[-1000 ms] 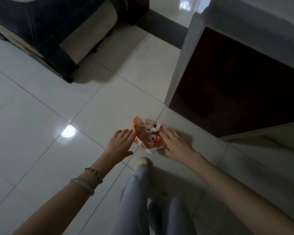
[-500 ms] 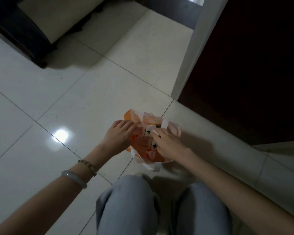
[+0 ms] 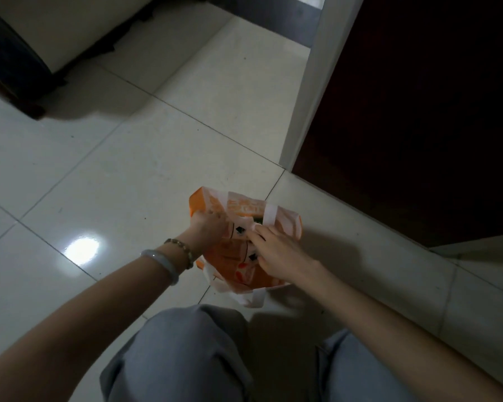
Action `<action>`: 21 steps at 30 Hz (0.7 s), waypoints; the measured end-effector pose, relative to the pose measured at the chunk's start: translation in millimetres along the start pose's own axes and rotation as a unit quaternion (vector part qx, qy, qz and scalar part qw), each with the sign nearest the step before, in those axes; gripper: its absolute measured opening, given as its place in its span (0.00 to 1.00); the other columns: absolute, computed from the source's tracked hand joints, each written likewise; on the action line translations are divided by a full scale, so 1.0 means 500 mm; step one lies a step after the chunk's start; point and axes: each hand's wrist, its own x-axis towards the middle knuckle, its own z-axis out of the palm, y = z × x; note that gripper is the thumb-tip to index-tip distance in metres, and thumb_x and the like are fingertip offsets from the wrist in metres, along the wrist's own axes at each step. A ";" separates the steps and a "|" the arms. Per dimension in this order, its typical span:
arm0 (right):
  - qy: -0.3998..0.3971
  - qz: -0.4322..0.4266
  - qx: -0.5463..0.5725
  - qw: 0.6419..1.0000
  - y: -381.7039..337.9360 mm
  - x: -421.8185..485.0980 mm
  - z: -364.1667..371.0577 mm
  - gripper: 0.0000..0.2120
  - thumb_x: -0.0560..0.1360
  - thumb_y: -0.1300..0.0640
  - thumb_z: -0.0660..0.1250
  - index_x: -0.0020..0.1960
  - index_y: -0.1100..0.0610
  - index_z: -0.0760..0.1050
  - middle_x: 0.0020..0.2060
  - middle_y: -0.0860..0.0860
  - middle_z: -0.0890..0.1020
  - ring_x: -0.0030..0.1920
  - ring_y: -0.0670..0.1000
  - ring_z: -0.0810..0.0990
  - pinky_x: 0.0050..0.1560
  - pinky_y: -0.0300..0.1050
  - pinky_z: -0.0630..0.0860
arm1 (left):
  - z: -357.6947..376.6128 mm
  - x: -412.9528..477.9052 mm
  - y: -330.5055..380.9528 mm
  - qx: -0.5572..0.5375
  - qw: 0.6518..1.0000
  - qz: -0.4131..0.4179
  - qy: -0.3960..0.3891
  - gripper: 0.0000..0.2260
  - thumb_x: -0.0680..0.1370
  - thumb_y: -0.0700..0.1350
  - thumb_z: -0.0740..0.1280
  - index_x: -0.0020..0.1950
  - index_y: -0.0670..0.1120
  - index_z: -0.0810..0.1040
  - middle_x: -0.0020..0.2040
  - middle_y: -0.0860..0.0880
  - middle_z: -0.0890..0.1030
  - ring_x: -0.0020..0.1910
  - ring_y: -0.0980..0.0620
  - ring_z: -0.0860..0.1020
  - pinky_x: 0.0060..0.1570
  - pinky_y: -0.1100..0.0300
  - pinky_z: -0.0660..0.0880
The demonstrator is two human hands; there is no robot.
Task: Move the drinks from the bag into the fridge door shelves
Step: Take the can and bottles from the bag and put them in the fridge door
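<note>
An orange and white bag (image 3: pixel 233 265) with white handles sits on the tiled floor just in front of my knees. My left hand (image 3: pixel 208 227) grips the bag's left rim, fingers curled into the opening. My right hand (image 3: pixel 276 252) pinches the right side of the rim near a white handle. A small green patch (image 3: pixel 257 219) shows inside the opening; the drinks are otherwise hidden by the bag. The dark red fridge (image 3: pixel 418 111) with a white edge stands at the right, closed as far as I can tell.
Glossy white floor tiles (image 3: pixel 114 184) stretch to the left. A dark sofa with a pale cushion (image 3: pixel 41 39) stands at the top left. My knees in grey trousers (image 3: pixel 180 352) fill the bottom of the view.
I have crouched lower and closer to the bag. Both hands went from touching its sides to gripping its rim and pulling the opening apart.
</note>
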 end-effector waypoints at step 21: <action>0.017 0.019 -0.001 1.000 0.004 -0.012 0.015 0.27 0.74 0.66 0.62 0.72 0.61 0.60 0.70 0.58 0.66 0.70 0.57 0.64 0.66 0.56 0.69 | 0.094 0.011 -0.008 -0.085 0.991 -0.026 0.100 0.18 0.78 0.41 0.61 0.67 0.43 0.63 0.61 0.44 0.74 0.55 0.48 0.76 0.52 0.57 0.75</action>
